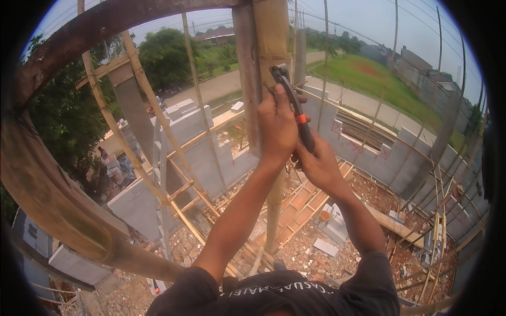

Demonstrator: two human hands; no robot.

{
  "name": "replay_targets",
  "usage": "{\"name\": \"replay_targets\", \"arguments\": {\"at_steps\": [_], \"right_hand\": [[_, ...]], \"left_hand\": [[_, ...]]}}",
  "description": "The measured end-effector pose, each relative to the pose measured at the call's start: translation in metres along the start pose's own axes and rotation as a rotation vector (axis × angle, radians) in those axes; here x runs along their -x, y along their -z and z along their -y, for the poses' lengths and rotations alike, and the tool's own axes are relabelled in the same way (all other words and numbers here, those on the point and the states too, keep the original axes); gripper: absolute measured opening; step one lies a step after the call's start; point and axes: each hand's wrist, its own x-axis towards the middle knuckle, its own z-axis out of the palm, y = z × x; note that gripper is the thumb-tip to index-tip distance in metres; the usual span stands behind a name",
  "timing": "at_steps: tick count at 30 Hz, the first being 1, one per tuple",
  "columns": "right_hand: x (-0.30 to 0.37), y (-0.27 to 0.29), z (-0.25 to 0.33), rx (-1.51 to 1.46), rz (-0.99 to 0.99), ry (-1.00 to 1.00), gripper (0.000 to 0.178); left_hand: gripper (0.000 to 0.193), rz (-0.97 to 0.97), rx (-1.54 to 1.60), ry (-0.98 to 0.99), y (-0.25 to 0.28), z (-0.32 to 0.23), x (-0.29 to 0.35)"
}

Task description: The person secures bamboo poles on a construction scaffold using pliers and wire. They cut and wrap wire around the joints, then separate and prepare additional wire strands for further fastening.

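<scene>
- The right hand point(318, 164) is clamping shut around the lower handles of the pliers point(293, 102).
- The left hand point(276, 126) is wrapping the pliers higher up, fingers closed, sitting nearer the head.
- The tool's long axis is running up and slightly left, its head touching the upright bamboo pole point(272, 37) beside a wooden post point(246, 68).
- Far below, grey block walls point(211, 152) are ringing rubble.

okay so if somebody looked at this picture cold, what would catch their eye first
Most likely the two hands raised at centre: the left hand against an upright bamboo pole and plank, the right hand gripping the handles of dark pincers whose head meets the pole. Next, the drop beneath: grey block walls and rubble far below. A thick curved bamboo pole sweeps across the left edge.
</scene>
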Motion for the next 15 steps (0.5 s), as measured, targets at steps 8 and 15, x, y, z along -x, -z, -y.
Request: {"name": "replay_targets", "arguments": {"at_steps": [8,15], "right_hand": [[-0.062,0.035,0.054,0.077,0.262,0.389,0.055],[-0.197,0.065,0.084,0.07,-0.393,0.565,0.041]], "left_hand": [[0.037,-0.268,0.225,0.248,0.05,-0.023,0.011],[0.039,-0.175,0.195,0.369,0.111,0.017,0.042]]}}
